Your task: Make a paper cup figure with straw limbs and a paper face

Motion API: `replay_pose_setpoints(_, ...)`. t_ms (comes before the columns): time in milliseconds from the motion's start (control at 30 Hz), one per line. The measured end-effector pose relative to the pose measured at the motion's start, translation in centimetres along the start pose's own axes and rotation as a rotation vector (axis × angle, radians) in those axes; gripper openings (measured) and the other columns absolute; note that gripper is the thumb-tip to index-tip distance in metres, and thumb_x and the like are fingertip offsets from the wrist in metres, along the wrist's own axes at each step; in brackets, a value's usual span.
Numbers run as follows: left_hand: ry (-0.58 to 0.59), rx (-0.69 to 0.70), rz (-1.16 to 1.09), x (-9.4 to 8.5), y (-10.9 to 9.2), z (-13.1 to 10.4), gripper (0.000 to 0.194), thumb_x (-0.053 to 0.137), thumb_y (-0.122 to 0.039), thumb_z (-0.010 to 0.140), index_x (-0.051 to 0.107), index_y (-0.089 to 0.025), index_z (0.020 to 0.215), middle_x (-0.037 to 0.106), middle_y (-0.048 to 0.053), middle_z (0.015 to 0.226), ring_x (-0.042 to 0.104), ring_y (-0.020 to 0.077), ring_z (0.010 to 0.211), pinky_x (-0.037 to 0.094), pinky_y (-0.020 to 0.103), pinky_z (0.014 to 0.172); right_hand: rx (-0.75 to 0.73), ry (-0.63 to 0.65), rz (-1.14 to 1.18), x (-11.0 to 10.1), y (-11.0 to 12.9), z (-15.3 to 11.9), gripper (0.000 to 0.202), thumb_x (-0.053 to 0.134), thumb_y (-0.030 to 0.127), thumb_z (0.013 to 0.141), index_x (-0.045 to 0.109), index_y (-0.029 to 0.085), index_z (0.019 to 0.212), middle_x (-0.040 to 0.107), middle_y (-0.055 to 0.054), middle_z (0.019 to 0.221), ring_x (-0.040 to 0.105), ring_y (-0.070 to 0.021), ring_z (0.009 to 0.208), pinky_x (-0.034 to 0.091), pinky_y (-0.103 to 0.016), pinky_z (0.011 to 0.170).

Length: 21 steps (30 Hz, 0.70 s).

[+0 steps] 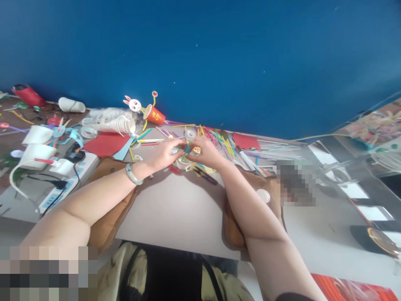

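My left hand (166, 154), with a pale bangle (134, 174) on its wrist, and my right hand (207, 153) meet over the far part of the table. Between their closed fingertips is a thin green strip (185, 155); whether it is paper or a straw I cannot tell. Beside my right fingers shows a small orange and yellow patterned piece (196, 151). Just behind the hands lies a roll of clear tape (190, 134). Below them is a dark, long-handled tool (205, 175), partly covered by yellowish paper.
Coloured sticks (227, 142) are strewn along the blue wall (200, 62). An orange cup with a rabbit face (156, 115) leans there. Left are stacked white cups (117, 124), red paper (106, 143) and a power strip (67, 184). Brown cushions (117, 209) lie under both forearms.
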<state>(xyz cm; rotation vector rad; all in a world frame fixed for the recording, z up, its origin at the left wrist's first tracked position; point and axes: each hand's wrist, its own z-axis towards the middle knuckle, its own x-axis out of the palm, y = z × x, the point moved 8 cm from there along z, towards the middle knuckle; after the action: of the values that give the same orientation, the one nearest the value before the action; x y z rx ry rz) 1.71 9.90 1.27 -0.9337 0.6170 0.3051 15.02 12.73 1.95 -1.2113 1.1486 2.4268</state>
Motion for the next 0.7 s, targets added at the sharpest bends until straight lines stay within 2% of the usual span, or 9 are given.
replay_pose_setpoints(133, -0.011, -0.010, 0.004, 0.0, -0.3, 0.0, 0.024, 0.065, -0.022, 0.090, 0.070, -0.020, 0.114, 0.075, 0.008, 0.118, 0.069, 0.0223, 0.110, 0.051, 0.037, 0.098, 0.020, -0.021, -0.069, 0.0, -0.3, 0.1, 0.015, 0.074, 0.024, 0.073, 0.063, 0.021, 0.064, 0.059, -0.002, 0.072, 0.054, -0.0197, 0.078, 0.040, -0.034, 0.079)
replay_pose_setpoints(267, -0.040, 0.017, 0.045, -0.4, -0.4, 0.3, 0.018, 0.067, -0.025, 0.089, 0.072, -0.020, 0.106, 0.077, 0.008, 0.109, 0.069, 0.0230, 0.105, 0.050, 0.039, 0.098, 0.039, 0.026, 0.005, 0.5, -0.4, 0.2, 0.020, 0.074, 0.025, 0.076, 0.061, 0.020, 0.062, 0.058, 0.001, 0.066, 0.053, -0.0169, 0.071, 0.038, -0.032, 0.075)
replay_pose_setpoints(400, -0.024, -0.019, 0.065, -0.5, -0.1, 0.6, 0.010, 0.069, -0.021, 0.085, 0.073, -0.020, 0.095, 0.077, 0.006, 0.099, 0.069, 0.0221, 0.096, 0.051, 0.038, 0.095, 0.052, -0.016, 0.060, 0.6, -0.5, 0.3, 0.024, 0.073, 0.024, 0.077, 0.057, 0.020, 0.059, 0.060, 0.001, 0.064, 0.054, -0.0162, 0.070, 0.038, -0.031, 0.073)
replay_pose_setpoints(700, 0.002, -0.107, 0.052, -0.5, 1.2, 0.9, 0.009, 0.070, -0.023, 0.081, 0.068, -0.018, 0.088, 0.073, 0.006, 0.090, 0.069, 0.0215, 0.085, 0.052, 0.034, 0.081, 0.067, -0.055, 0.196, 1.0, -0.5, 0.2, 0.032, 0.072, 0.038, 0.081, 0.056, 0.021, 0.058, 0.059, 0.001, 0.062, 0.054, -0.0160, 0.069, 0.039, -0.031, 0.071)
